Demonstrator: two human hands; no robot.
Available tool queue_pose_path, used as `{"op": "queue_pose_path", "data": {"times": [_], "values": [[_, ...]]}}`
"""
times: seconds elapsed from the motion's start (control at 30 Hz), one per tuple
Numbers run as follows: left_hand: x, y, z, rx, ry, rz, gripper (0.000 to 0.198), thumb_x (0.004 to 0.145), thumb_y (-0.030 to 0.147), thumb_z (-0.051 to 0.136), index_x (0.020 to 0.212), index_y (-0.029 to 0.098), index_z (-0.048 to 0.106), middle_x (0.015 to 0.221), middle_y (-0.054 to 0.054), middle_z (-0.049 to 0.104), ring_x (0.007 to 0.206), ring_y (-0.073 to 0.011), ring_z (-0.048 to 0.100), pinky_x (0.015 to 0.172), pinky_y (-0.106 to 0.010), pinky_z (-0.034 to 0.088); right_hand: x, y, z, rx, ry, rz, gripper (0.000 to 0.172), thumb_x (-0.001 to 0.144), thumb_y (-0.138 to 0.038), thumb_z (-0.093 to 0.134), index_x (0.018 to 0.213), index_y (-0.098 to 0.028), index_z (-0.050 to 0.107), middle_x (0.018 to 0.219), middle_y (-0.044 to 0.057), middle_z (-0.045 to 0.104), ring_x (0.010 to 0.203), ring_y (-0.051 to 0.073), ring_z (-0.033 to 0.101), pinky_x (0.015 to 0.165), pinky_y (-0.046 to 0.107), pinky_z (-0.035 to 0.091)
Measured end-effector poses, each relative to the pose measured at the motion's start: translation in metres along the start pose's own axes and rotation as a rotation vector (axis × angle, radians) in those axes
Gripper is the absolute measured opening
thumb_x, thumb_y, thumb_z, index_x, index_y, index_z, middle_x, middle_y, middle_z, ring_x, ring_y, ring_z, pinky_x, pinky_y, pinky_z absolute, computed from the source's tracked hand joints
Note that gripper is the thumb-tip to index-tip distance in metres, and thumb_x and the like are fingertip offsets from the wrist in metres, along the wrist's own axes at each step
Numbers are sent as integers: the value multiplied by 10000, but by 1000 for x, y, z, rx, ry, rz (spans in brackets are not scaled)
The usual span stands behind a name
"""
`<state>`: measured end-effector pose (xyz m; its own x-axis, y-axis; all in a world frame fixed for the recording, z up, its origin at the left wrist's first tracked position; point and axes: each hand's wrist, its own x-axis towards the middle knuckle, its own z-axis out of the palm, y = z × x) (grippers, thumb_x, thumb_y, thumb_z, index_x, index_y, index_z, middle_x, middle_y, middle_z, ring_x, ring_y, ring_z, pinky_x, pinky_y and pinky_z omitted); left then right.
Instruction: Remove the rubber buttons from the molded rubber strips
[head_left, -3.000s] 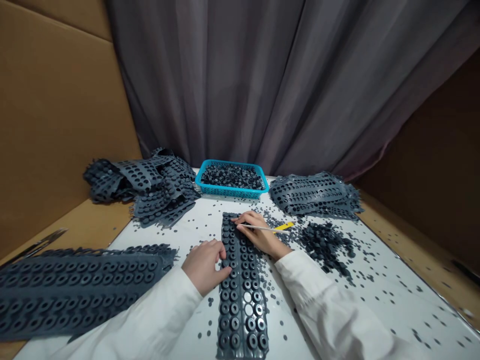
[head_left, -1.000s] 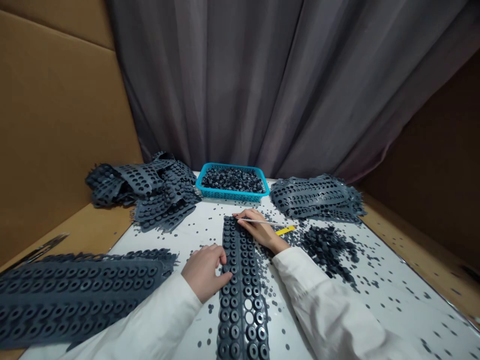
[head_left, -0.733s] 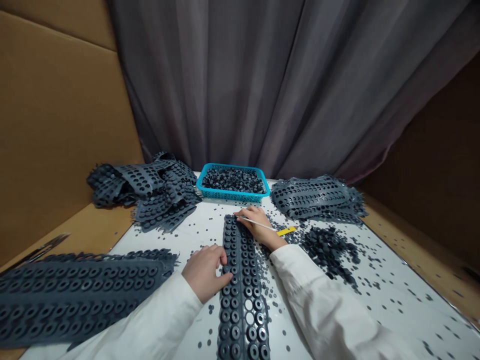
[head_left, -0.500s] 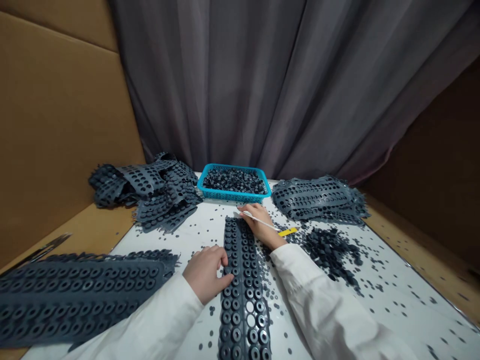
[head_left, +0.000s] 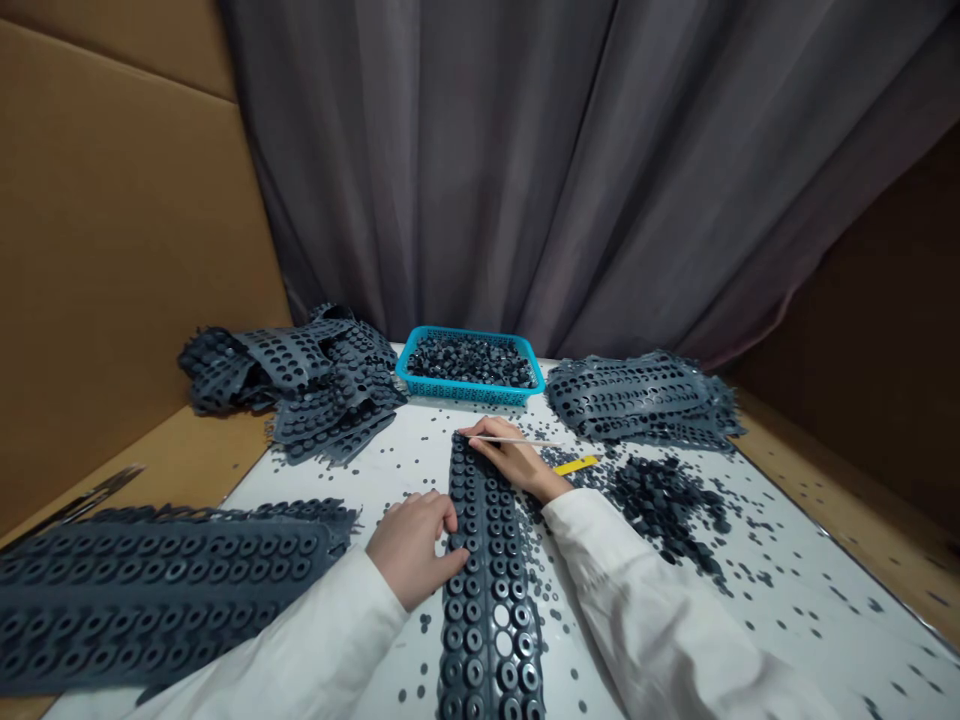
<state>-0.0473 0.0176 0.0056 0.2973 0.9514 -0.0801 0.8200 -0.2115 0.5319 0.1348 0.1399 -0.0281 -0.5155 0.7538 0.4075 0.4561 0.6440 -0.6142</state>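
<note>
- Right hand reaching back over the far end of the perforated rubber strip, fingers closing on its top edge
- Thin pick swinging level, moving clear of the yellow strip

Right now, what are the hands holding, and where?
The right hand pinches a thin pick by its shaft; the left hand only rests on the dark perforated strip.

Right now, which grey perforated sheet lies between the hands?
The long strip straight ahead, its edge under the left hand's fingers, its far end at the right hand; the other sheets lie to the sides.
</note>
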Motion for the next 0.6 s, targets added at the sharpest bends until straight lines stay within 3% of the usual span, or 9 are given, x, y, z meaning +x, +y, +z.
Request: {"op": "queue_pose_path", "data": {"times": [0.4, 0.6], "values": [[1, -1, 1, -17, 5, 2, 138, 664, 254, 601, 737, 212, 491, 730, 19, 517, 749, -184, 498, 643, -270, 302, 0, -1, 0, 2, -25, -36, 102, 888, -278, 520, 896, -215, 599, 1021, 37, 669, 940, 202, 571, 838, 341, 416], [2, 0, 1, -25, 2, -10, 141, 658, 250, 602, 738, 207, 495, 719, 23, 511, 746, -182, 492, 640, -269, 295, 2, 5, 3, -198, -1, -20, 141, 886, -284, 524, 956, -216, 625, 930, 61, 651, 879, 205, 573, 799, 325, 411]]}}
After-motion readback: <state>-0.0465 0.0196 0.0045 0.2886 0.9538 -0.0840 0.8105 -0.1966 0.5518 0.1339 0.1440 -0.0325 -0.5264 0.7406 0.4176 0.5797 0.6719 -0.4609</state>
